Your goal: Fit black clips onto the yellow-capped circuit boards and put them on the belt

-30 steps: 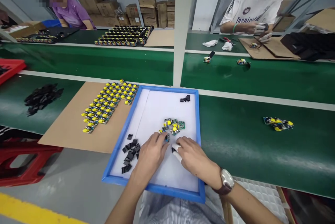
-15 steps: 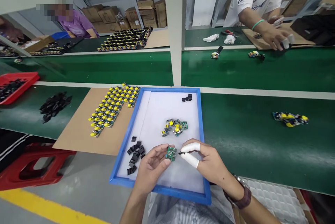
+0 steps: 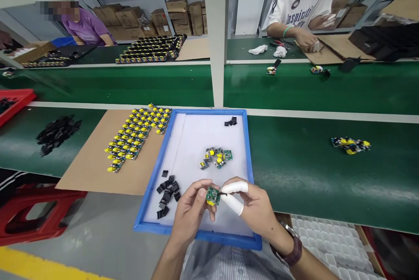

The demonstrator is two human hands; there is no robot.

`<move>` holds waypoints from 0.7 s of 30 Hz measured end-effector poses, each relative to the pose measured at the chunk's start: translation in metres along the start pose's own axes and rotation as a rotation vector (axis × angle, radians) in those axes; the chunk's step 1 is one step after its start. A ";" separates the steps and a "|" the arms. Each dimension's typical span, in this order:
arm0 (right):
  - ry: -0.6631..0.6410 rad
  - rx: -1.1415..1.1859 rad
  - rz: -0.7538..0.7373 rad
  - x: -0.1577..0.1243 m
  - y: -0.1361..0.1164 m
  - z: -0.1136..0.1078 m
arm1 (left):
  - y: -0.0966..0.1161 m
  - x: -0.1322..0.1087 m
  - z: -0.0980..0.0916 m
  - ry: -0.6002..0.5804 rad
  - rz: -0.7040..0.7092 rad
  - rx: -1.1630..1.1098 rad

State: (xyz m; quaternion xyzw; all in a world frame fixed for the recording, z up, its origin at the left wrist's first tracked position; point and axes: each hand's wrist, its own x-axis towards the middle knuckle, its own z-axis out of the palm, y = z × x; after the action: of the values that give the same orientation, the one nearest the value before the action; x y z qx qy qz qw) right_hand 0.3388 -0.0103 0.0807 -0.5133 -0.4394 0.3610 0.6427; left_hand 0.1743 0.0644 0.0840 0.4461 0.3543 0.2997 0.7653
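Over the near part of a blue-framed white tray [image 3: 209, 238], my left hand [image 3: 191, 210] grips a small green circuit board [image 3: 212, 195] with a yellow component at its lower edge. My right hand [image 3: 252, 203], white covers on thumb and forefinger, pinches a small black piece [image 3: 223, 193] against the board's right edge. Whether the piece has entered the board I cannot tell. Farther up the tray lies a cluster of circuit boards with yellow components [image 3: 218, 157]. Small black pieces [image 3: 168, 192] lie along the tray's left side, and a few more black pieces [image 3: 231, 121] at its far right corner.
Left of the tray, rows of boards [image 3: 134, 133] stand on brown cardboard [image 3: 88, 162] beside a black heap [image 3: 58, 133]. More boards [image 3: 351, 144] lie on the green bench at right. A pale post [image 3: 218, 39] rises behind the tray. Two people sit across the conveyor [image 3: 157, 85].
My right hand has brought the black piece left to the board's edge. The board has tilted, showing its yellow component. Across the conveyor, the person in white has drawn a hand back.
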 end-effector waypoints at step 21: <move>-0.010 -0.215 -0.059 -0.010 -0.008 0.007 | -0.012 -0.007 -0.012 0.068 0.060 0.179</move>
State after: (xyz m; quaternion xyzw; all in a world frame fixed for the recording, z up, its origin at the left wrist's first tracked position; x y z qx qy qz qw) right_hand 0.3293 -0.0186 0.0872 -0.5643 -0.4939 0.2953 0.5919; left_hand 0.1622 0.0593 0.0715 0.5124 0.3921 0.3046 0.7007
